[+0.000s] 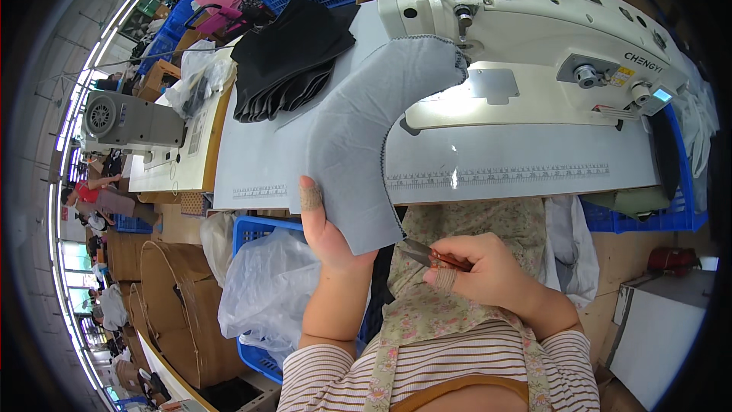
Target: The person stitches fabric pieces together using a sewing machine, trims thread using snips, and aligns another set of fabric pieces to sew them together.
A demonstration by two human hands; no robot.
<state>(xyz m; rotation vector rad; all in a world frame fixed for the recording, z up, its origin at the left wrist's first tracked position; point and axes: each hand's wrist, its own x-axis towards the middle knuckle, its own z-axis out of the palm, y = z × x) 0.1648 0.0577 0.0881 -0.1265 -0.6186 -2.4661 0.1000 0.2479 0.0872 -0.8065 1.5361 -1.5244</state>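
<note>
My left hand (333, 233) holds a curved grey-blue fabric piece (347, 145) near its lower end. The thumb, wrapped in tan tape, presses on the left edge, and the other fingers are hidden behind the cloth. Dark stitching runs along the fabric's inner curve and far end. That far end lies by the needle area of a white sewing machine (549, 38). In my right hand (484, 271) is a pair of small red-handled thread snips (442, 259). Their blades point left, close to the fabric's lower right corner; whether they touch it I cannot tell. A right-hand finger is taped too.
A stack of black fabric pieces (290, 57) lies on the pale sewing table (496, 149), left of the machine. Below the table's front edge stands a blue crate (263, 362) with clear plastic bags (271, 290). Cardboard (171, 297) stands at left. Other people sit or stand farther off.
</note>
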